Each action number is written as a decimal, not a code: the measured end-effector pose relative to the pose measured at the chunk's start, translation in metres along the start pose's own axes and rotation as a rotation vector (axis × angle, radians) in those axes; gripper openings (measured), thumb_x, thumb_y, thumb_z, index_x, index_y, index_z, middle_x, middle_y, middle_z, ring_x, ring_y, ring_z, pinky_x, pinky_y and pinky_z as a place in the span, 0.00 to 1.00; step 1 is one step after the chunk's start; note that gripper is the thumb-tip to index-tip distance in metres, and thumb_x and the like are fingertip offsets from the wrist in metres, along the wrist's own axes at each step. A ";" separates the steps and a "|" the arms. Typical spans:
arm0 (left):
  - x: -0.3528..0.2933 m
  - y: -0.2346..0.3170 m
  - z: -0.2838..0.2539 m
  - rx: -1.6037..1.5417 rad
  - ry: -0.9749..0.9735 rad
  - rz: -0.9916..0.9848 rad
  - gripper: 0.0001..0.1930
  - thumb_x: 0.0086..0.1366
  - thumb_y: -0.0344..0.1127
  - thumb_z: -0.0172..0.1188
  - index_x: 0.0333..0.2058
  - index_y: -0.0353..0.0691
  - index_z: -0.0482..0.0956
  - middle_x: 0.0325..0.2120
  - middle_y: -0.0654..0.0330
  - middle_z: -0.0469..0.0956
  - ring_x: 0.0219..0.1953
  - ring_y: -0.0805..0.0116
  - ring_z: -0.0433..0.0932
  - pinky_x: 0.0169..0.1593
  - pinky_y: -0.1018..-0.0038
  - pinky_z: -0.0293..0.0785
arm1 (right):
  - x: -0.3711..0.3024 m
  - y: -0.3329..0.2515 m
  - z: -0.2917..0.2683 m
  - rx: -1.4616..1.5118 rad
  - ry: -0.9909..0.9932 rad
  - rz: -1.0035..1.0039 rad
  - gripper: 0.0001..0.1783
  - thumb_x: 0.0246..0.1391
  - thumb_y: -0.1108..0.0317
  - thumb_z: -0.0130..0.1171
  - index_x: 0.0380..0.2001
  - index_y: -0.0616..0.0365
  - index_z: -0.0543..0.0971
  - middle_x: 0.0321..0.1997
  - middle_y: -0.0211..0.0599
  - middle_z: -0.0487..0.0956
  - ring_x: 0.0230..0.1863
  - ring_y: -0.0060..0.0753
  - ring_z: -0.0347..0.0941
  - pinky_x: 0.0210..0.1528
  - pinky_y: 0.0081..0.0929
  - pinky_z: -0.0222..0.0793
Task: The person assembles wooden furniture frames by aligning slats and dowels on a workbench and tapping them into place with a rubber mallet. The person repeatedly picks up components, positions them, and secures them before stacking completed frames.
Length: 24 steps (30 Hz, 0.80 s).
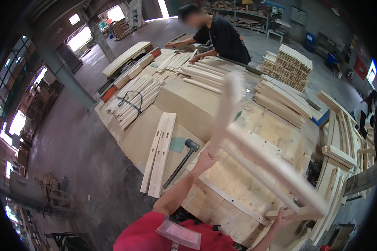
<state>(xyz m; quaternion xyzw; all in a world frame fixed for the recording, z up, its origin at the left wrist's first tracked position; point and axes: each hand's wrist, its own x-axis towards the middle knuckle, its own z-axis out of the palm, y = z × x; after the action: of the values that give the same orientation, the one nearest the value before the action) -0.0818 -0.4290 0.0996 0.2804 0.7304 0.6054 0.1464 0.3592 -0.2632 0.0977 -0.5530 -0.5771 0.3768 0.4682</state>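
Red shirt [138,231] nearest; wooden frame [276,167] tilted over surface [218,210], long axis running from far-L toward surface's near-R edge. L grip [207,160] closed round L post [225,108], R grip [282,216] round short R end pc. [300,214], w/ long rails beyond both; R grip nearer that edge.

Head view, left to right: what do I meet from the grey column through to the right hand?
Grey column → slotted boards → black mallet → left hand → right hand.
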 end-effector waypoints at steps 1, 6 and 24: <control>-0.001 0.004 0.009 0.035 -0.009 0.007 0.25 0.58 0.33 0.69 0.54 0.34 0.77 0.43 0.55 0.83 0.46 0.67 0.82 0.50 0.68 0.77 | 0.012 -0.011 -0.001 0.056 0.033 0.018 0.22 0.52 0.74 0.70 0.49 0.66 0.76 0.45 0.38 0.78 0.44 0.31 0.76 0.50 0.31 0.74; 0.066 -0.021 -0.107 0.558 -0.097 -0.056 0.25 0.63 0.31 0.60 0.59 0.36 0.71 0.55 0.44 0.76 0.45 0.46 0.83 0.51 0.59 0.79 | 0.092 -0.034 0.020 0.008 -0.125 0.065 0.14 0.48 0.75 0.64 0.40 0.64 0.76 0.33 0.34 0.76 0.32 0.28 0.72 0.36 0.29 0.71; 0.223 -0.062 -0.206 1.229 -1.037 0.074 0.30 0.48 0.44 0.77 0.50 0.43 0.80 0.44 0.50 0.81 0.50 0.46 0.80 0.51 0.54 0.78 | 0.155 -0.020 0.144 -0.229 -0.439 0.526 0.06 0.48 0.75 0.57 0.30 0.66 0.78 0.21 0.37 0.76 0.17 0.26 0.70 0.19 0.29 0.66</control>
<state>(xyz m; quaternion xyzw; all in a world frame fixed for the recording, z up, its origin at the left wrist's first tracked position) -0.3884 -0.4699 0.1142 0.5802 0.7621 -0.1078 0.2663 0.2236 -0.0998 0.0957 -0.6372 -0.5403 0.5272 0.1552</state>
